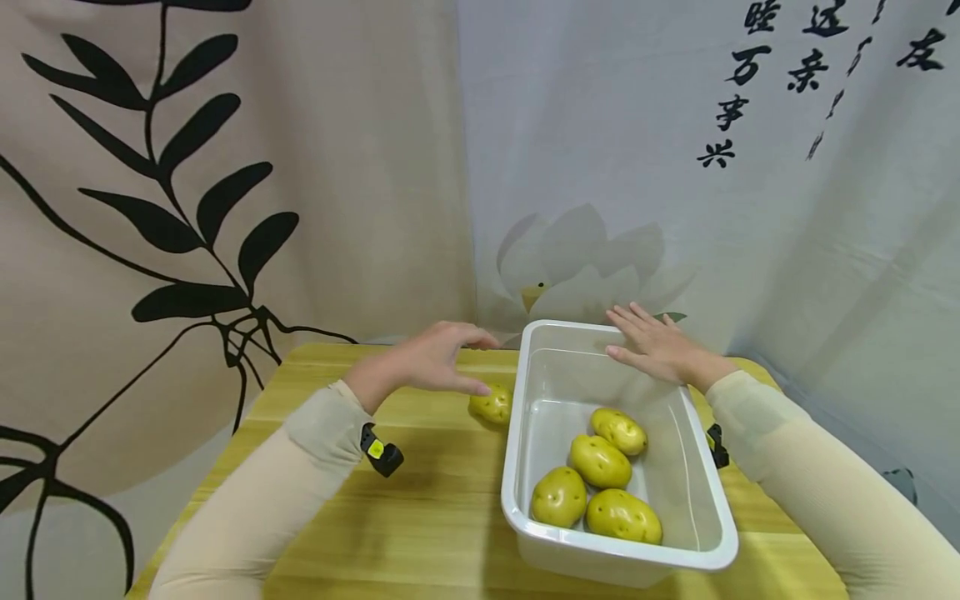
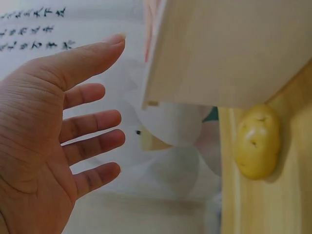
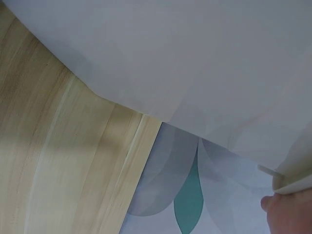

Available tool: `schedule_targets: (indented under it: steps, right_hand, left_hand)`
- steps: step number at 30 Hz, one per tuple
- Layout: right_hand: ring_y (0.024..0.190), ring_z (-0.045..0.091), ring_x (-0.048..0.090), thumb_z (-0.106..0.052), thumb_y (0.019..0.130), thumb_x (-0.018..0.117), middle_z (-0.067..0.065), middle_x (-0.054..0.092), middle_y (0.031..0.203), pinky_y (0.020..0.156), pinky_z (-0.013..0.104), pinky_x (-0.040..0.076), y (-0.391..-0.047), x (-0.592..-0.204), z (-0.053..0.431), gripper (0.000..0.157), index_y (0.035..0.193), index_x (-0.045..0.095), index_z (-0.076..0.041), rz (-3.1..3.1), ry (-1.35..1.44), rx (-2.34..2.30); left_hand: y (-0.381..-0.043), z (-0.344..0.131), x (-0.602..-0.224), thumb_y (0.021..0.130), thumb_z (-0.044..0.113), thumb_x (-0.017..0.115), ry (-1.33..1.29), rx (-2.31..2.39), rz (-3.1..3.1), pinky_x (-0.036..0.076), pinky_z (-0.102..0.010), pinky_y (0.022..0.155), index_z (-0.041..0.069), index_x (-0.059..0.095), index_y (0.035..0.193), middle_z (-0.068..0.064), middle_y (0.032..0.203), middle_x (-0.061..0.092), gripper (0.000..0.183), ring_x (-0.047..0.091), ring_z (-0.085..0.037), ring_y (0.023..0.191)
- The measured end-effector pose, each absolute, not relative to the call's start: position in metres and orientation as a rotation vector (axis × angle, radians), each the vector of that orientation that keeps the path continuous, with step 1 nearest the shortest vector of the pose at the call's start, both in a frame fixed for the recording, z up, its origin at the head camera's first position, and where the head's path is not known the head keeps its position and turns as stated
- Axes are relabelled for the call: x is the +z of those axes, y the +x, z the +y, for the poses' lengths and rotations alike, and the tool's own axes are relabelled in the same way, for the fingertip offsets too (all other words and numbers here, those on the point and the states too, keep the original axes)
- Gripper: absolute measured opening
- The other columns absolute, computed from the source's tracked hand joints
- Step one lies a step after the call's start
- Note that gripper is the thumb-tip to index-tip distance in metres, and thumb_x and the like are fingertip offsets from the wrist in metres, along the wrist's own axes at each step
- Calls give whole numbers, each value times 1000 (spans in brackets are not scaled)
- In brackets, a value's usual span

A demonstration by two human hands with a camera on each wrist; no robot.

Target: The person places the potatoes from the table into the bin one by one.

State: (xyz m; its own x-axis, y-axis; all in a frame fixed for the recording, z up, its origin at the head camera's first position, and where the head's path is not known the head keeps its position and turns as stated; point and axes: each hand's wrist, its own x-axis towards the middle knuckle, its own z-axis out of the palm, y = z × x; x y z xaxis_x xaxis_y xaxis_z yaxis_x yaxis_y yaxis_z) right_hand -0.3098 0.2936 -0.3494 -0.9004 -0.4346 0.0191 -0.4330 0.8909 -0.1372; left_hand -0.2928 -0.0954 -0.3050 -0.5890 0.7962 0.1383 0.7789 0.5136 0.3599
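Observation:
A white plastic bin stands on the wooden table with several yellow potatoes lying on its floor. My right hand is at the bin's far right corner, its fingers straight and spread over the rim; in the right wrist view only a small part of that hand shows beside the rim. Left of the bin, one more potato lies on the table close to the bin's wall. My left hand hovers near that potato, thumb and fingers apart with nothing between them. In the left wrist view the potato is apart from the hand.
The wooden table extends left and right of the bin. Behind its far edge hangs a pale curtain printed with dark leaves, a lotus and black writing. A black wrist camera is strapped to the left wrist.

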Motion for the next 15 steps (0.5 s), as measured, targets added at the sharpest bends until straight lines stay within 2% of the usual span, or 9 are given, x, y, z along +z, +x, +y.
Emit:
schedule_targets:
  steps: [8, 15]
  right_hand:
    - [137, 26, 0, -57, 92, 33, -1, 6, 151, 101, 62, 2, -309, -349, 292, 69, 148, 9, -24, 3044, -704, -223]
    - [137, 27, 0, -57, 92, 33, -1, 6, 151, 100, 62, 2, -309, -350, 293, 69, 148, 10, -23, 3041, -690, -224]
  left_hand:
    - [-306, -104, -338, 69, 57, 70, 1311, 653, 2721, 39, -32, 92, 16, 54, 124, 7, 119, 54, 70, 48, -16, 110]
    - [-319, -101, -375, 71, 57, 69, 1249, 612, 2739, 33, -34, 98, 19, 51, 128, 3, 131, 47, 70, 40, -16, 121]
